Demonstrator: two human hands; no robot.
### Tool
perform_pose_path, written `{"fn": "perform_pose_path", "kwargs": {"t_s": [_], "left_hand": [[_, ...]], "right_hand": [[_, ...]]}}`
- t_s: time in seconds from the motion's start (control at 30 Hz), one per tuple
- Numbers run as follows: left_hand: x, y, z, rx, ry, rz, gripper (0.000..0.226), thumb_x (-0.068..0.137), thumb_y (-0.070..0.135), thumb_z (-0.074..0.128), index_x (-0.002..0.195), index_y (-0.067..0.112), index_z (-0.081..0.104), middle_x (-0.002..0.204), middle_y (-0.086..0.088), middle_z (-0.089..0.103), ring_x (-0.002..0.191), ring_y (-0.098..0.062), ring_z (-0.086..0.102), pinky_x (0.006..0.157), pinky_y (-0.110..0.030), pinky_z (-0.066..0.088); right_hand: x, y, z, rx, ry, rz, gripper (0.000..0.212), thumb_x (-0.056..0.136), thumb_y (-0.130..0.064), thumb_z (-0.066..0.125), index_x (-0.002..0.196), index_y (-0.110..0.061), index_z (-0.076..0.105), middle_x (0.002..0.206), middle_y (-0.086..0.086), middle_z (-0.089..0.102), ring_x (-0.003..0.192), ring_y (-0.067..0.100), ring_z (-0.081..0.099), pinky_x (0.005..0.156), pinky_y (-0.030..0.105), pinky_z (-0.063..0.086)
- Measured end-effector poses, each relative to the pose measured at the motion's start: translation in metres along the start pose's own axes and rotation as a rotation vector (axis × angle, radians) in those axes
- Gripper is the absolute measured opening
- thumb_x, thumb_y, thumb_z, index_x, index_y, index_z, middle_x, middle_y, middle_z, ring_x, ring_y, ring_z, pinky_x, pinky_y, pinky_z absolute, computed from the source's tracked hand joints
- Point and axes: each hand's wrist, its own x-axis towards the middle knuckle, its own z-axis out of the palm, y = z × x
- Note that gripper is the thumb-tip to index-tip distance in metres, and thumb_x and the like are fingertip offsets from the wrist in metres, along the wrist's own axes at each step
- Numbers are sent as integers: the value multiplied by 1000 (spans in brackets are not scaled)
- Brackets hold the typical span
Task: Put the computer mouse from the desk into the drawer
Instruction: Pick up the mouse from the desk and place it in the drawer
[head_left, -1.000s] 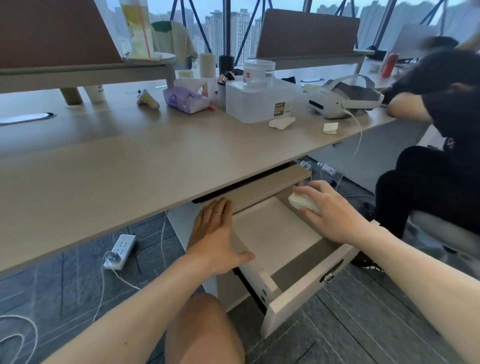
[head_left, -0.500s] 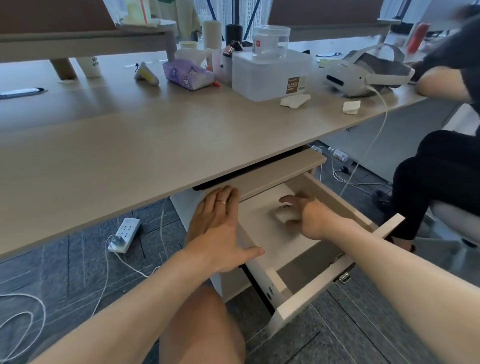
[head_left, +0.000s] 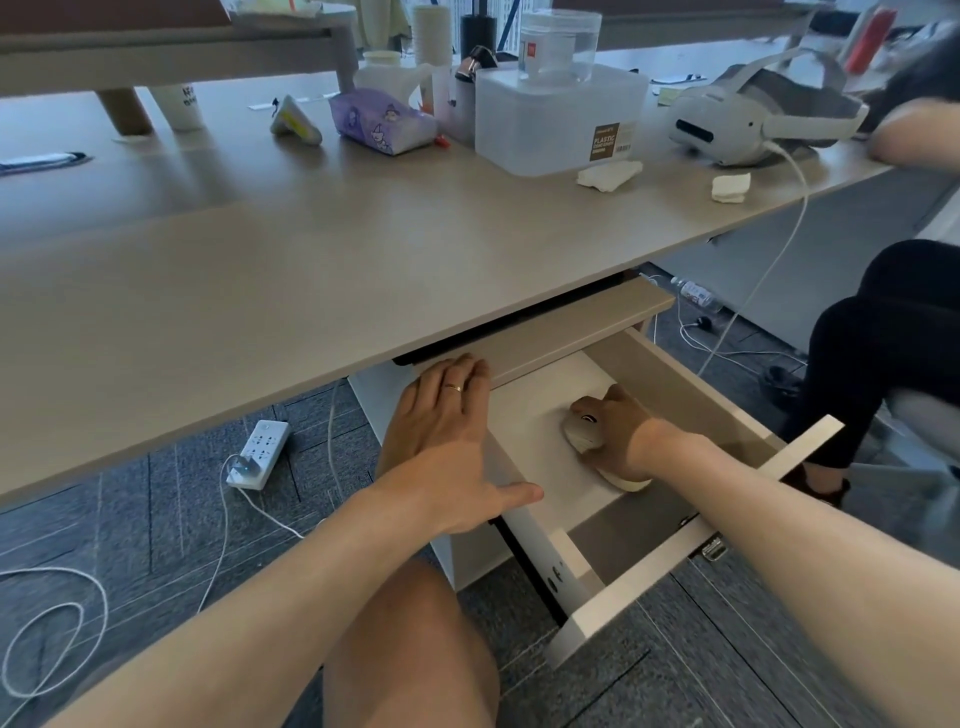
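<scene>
While the right hand (head_left: 621, 436) covers it, one computer mouse (head_left: 586, 435) sits low inside the open drawer (head_left: 670, 566).
Half the mouse hides under that grip, fingers curled around it on the drawer floor. Left hand (head_left: 447, 441) lies flat, fingers spread, on the drawer's near side wall. Beyond, on the table (head_left: 291, 270), two crumpled tissues (head_left: 609, 174).

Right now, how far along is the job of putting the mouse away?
Nearly done. The pale rounded computer mouse is off the desk and rests on the open white drawer's floor. The right hand covers it; the left hand rests on the cabinet. Left: letting go.
</scene>
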Motion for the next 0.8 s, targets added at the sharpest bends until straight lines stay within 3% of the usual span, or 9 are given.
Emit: {"fn": "perform_pose_path", "kwargs": {"t_s": [0.33, 0.53, 0.63, 0.8], "left_hand": [[-1, -1, 0, -11, -21, -8, 132, 60, 93, 51, 158, 14, 11, 166, -5, 13, 148, -23, 11, 120, -37, 11], [0, 0, 0, 1, -25, -10, 132, 59, 94, 50, 158, 14, 11, 166, -5, 13, 148, -23, 11, 120, -37, 10], [-1, 1, -1, 6, -30, -12, 133, 60, 94, 50, 158, 14, 10, 166, -4, 12, 148, -23, 10, 120, -37, 10], [0, 0, -1, 8, -38, -11, 133, 60, 94, 49, 158, 14, 8, 167, -4, 11, 149, -23, 10, 119, -37, 10]], "right_hand": [[-10, 1, -11, -45, -14, -36, 96, 78, -46, 73, 155, -33, 18, 150, 9, 27, 128, 35, 49, 102, 44, 46], [-27, 5, -23, -83, -74, -61, 93, 79, -23, 72, 154, -37, 20, 152, 8, 25, 122, 34, 54, 92, 34, 50], [-26, 5, -15, -93, -74, -72, 85, 83, -14, 66, 153, -36, 25, 148, 11, 29, 114, 36, 58, 88, 36, 52], [-22, 6, -10, -111, -36, -67, 78, 87, -16, 64, 154, -35, 28, 145, 13, 34, 116, 36, 57, 94, 39, 50]]}}
